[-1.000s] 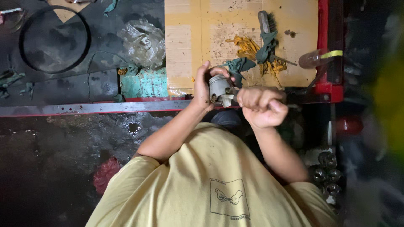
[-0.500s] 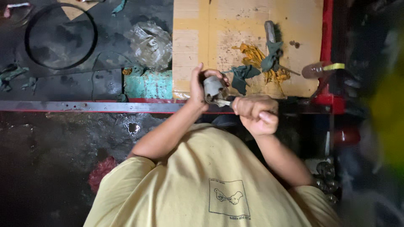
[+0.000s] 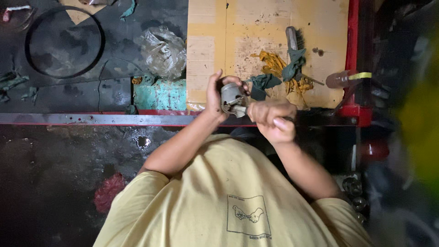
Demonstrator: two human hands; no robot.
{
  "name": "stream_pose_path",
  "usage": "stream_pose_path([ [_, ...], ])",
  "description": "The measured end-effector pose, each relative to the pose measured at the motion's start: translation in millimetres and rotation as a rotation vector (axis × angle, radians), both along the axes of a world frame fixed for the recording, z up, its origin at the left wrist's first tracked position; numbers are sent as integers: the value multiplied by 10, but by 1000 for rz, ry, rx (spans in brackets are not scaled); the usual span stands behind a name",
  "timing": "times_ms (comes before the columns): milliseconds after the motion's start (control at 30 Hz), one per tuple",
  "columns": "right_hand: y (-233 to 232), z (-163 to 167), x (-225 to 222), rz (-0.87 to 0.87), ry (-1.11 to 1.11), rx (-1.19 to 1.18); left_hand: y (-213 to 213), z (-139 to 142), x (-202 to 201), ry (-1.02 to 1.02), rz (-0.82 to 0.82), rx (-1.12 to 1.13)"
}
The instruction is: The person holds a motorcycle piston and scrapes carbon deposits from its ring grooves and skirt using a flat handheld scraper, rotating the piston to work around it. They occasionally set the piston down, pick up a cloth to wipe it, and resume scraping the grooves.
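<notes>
My left hand (image 3: 213, 97) grips a small grey metal cylindrical part (image 3: 232, 97) just above the edge of a cardboard sheet (image 3: 270, 36). My right hand (image 3: 273, 120) is clenched into a fist around a thin tool handle. The tool's pale tip (image 3: 241, 110) touches the lower side of the part. Most of the tool is hidden inside the fist. Both forearms reach up from my yellow shirt (image 3: 228, 196) at the bottom of the view.
On the cardboard lie green rags (image 3: 265, 82), yellow fibres (image 3: 270, 64), a brush (image 3: 292, 39) and a plastic bottle (image 3: 345, 78). A crumpled clear bag (image 3: 160, 50), a teal block (image 3: 160, 93) and a black ring (image 3: 64, 43) are at left. A metal bar (image 3: 91, 119) crosses below; a red frame (image 3: 352, 55) stands at right.
My right fist has dropped slightly and stays against the part. My left hand keeps its hold on the grey part, turned a little.
</notes>
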State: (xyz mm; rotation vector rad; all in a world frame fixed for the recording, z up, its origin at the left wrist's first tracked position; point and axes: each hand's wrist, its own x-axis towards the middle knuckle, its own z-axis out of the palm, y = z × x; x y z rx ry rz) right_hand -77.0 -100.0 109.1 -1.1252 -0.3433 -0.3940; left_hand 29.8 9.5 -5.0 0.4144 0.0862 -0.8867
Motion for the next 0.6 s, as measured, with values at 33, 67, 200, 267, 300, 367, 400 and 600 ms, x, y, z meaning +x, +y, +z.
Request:
stream_pose_path([
  [33,-27,-12,-6,1,0,58,-5,3,1,-22,8,-9],
  [67,-65,-17,-25,3,3,117,-5,6,12,-41,16,-17],
  [200,-110,-133,29,-27,33,154,-34,43,25,-82,22,20],
  [267,-148,-155,13,-10,4,168,-33,73,37,-125,48,1],
  [300,-157,-166,9,5,-8,182,-23,89,38,-145,67,-2],
  [367,-170,-174,-5,-15,57,310,-23,126,25,-96,38,-57],
  [400,-176,-170,-15,-19,90,377,-9,141,23,-72,31,-81],
  [600,-170,-133,-34,-35,70,330,46,218,-12,-193,114,-114],
])
